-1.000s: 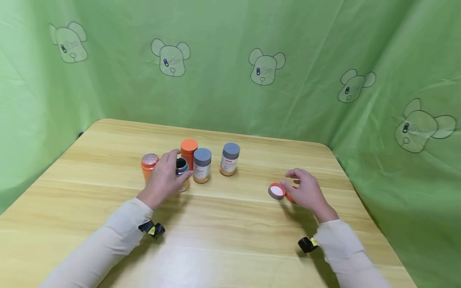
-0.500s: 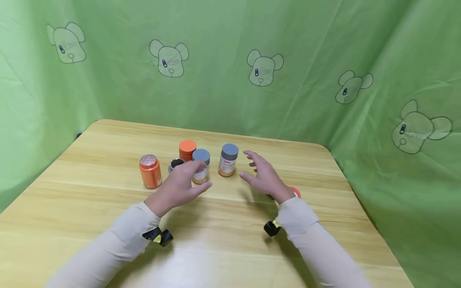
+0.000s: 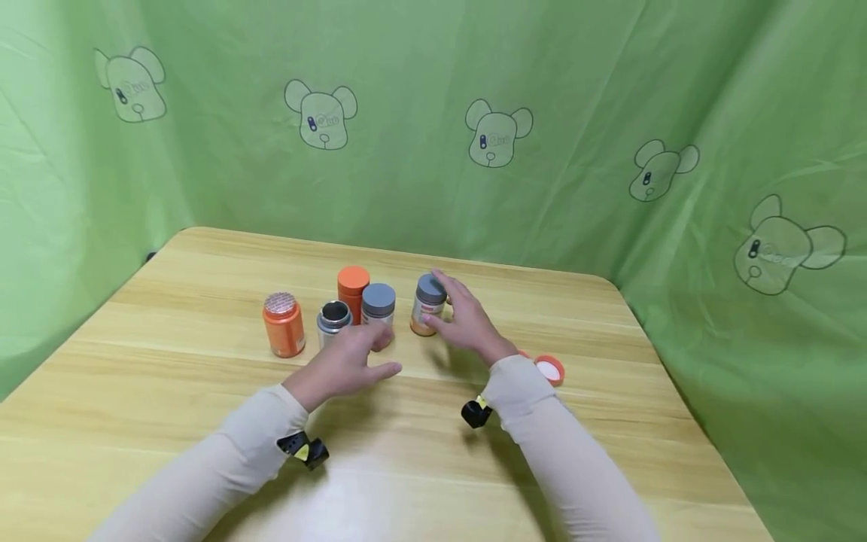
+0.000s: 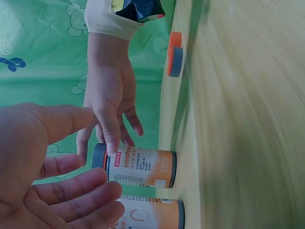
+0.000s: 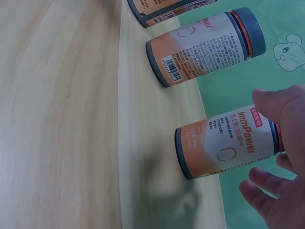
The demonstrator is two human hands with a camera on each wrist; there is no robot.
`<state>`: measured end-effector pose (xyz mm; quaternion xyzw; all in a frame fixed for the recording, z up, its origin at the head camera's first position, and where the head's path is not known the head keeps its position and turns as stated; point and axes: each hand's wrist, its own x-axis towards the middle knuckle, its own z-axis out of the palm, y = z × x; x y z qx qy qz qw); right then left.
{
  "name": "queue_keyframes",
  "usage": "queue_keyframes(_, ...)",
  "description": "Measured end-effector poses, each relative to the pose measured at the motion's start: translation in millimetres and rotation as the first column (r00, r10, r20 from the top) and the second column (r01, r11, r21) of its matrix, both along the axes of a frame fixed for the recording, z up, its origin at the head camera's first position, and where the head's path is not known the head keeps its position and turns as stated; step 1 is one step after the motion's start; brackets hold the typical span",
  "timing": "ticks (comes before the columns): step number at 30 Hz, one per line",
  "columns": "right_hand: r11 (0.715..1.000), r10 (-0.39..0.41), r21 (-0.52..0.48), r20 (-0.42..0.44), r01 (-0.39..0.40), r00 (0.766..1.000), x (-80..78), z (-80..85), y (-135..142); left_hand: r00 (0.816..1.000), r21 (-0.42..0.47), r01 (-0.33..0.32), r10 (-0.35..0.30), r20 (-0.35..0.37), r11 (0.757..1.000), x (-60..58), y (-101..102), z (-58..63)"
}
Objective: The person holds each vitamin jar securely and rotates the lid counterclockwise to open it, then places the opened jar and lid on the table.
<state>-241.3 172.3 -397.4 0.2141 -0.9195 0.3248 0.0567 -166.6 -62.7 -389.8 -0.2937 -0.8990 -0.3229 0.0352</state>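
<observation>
Left hand (image 3: 344, 363): relaxed, near lidless bottle (image 3: 329, 329) | right hand (image 3: 466, 320): unclosed around rightmost grey-lidded bottle (image 5: 226, 143), contact unclear

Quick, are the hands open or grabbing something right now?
Left hand: open, holding nothing.
Right hand: open beside a grey-lidded ImmPower bottle, not gripped around it; whether it's touching can't be told.

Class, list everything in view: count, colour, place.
Table: 1, light wood, below.
Backdrop: 1, green, behind table.
Printed animal heads: 5, dark outlines, head-view backdrop.
Foil-sealed jar: 1, orange, leftmost.
Open jar: 1, grey-white, beside it.
Orange-lidded jar: 1, orange, behind.
Grey-lidded jars: 2, white-orange labels, centre.
Orange lid: 1, orange, right.
Grey lid: 1, grey-orange, beside it.
Wrist cameras: 2, black, wrists.
Sleeves: 2, cream, forearms.
Left hand: 1, bare, by one grey-lidded jar.
Right hand: 1, bare, by another.
</observation>
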Motion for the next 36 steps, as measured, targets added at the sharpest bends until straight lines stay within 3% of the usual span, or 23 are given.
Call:
queue_keyframes(5, 1.0, 0.002, -0.006, 0.002, -0.002, 1.0, -2.5, -1.8, -4.7, 1.0, 0.011, 0.006, -0.006, 0.014, 1.0, -0.7, 1.1, -3.2)
queue_keyframes(16, 0.994, -0.106, -0.033, 0.002, 0.106, 0.994, 1.3, -2.5, -9.0, 0.999, -0.004, 0.03, -0.03, 0.044, 1.0, 2.5, -0.1, -5.2)
queue_keyframes(30, 0.995, -0.088, -0.055, -0.003, 0.088, 0.996, 39.8, 1.3, 10.3, 0.998, 0.0, 0.028, -0.028, 0.052, 1.0, 4.4, 2.2, -6.2)
queue_keyframes(36, 0.996, -0.07, -0.057, 0.011, 0.071, 0.997, 58.1, 4.0, 4.2, 0.999, -0.05, 0.046, -0.047, -0.015, 0.998, 4.3, 8.6, -7.6)
